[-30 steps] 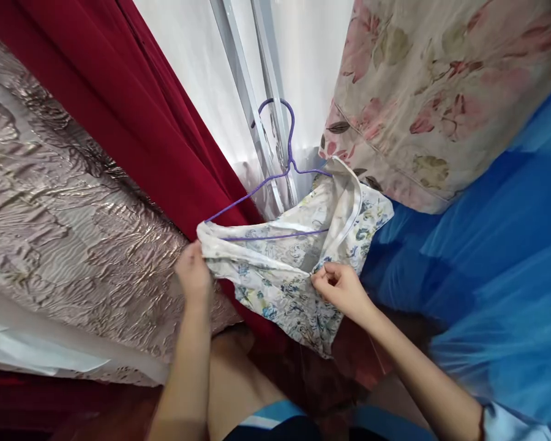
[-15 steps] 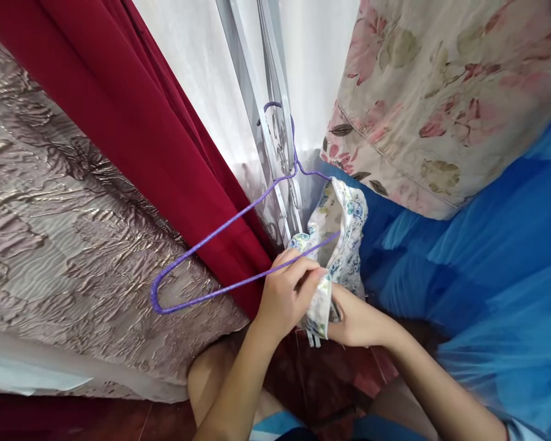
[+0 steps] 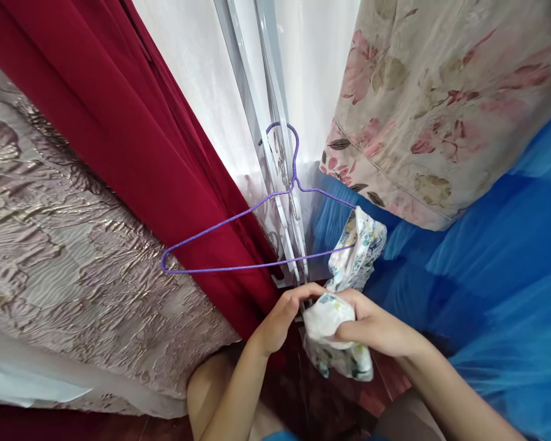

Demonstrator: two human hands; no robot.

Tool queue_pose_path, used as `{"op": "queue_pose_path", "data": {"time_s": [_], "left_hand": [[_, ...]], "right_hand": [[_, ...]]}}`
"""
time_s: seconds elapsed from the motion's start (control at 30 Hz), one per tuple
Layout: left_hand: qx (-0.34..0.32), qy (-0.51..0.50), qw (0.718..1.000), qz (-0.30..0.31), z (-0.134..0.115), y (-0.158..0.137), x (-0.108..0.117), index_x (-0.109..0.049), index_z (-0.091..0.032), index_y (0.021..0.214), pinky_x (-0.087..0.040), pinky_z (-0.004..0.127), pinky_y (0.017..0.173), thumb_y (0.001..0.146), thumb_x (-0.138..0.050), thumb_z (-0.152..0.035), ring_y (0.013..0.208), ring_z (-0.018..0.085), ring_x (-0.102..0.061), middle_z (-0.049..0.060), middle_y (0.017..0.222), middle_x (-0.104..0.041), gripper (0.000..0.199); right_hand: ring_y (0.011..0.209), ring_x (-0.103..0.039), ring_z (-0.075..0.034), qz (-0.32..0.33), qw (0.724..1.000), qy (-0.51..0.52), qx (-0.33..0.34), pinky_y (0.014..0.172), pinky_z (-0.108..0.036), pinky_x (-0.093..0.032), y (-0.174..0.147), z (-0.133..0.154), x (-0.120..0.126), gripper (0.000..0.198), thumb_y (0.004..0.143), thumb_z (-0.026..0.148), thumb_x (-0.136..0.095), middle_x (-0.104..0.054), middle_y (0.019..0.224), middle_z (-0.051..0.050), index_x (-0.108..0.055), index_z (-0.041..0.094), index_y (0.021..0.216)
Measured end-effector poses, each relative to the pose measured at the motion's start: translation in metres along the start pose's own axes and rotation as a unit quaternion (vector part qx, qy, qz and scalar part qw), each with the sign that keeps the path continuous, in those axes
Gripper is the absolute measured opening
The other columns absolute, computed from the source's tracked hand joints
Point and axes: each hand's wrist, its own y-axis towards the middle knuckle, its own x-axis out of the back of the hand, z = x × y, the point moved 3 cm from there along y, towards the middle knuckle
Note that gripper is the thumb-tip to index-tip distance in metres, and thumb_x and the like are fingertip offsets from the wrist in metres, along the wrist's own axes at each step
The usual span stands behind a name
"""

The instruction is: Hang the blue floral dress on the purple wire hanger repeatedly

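A purple wire hanger (image 3: 229,267) hangs by its hook against pale metal poles. Its right end is inside a small white garment with blue and yellow flowers (image 3: 367,245); the garment's exact kind I cannot make out. The garment's lower part hangs bunched below the hanger. My right hand (image 3: 381,324) is closed on this bunched cloth, thumb in front. My left hand (image 3: 280,318) is at the cloth's left edge, fingers stretched out, fingertips partly hidden at the fabric. The hanger's left end is bare.
Long red cloth (image 3: 133,153) and a textured mauve-grey fabric (image 3: 73,257) hang at left. White cloth (image 3: 188,55) is behind the metal poles (image 3: 257,86). A cream fabric with pink flowers (image 3: 422,110) and blue tulle (image 3: 477,275) hang at right. Reddish floor tiles are below.
The garment has moved right and down along with the hanger's right end, so the hanger is more level. My left hand has come off the cloth by the lower bar; my right hand shifted right.
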Motion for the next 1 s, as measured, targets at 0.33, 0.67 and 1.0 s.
{"op": "queue_pose_path", "data": {"time_s": [0.33, 0.67, 1.0], "left_hand": [[-0.008, 0.271, 0.962, -0.022, 0.073, 0.026, -0.016, -0.07, -0.024, 0.104, -0.044, 0.041, 0.102, 0.083, -0.069, -0.024, 0.108, 0.028, -0.062, 0.009, 0.112, -0.07, 0.021], [0.095, 0.302, 0.943, -0.1, 0.083, -0.037, 0.048, -0.067, -0.015, 0.078, -0.044, 0.027, 0.066, 0.089, -0.064, -0.041, 0.071, 0.018, -0.058, 0.002, 0.073, -0.064, 0.028], [0.012, 0.257, 0.898, -0.358, -0.05, -0.086, 0.129, -0.063, -0.019, 0.074, -0.044, 0.027, 0.065, 0.087, -0.048, -0.029, 0.074, 0.019, -0.054, 0.003, 0.077, -0.06, 0.022]], "right_hand": [[0.064, -0.05, -0.013, -0.07, 0.983, -0.149, 0.084, 0.061, -0.023, -0.04, -0.018, 0.02, 0.011, 0.009, 0.084, 0.016, -0.062, -0.058, 0.069, 0.001, -0.069, 0.017, 0.078], [0.073, -0.064, -0.021, -0.264, 0.929, -0.208, 0.153, 0.064, -0.028, -0.048, -0.035, 0.025, 0.08, 0.014, 0.083, 0.032, -0.076, -0.071, 0.084, -0.005, -0.074, 0.022, 0.093], [0.088, -0.063, -0.024, -0.258, 0.881, -0.364, 0.156, 0.072, -0.031, -0.052, 0.034, 0.033, 0.121, 0.047, 0.089, 0.046, -0.064, -0.071, 0.106, -0.008, -0.066, 0.018, 0.127]]}}
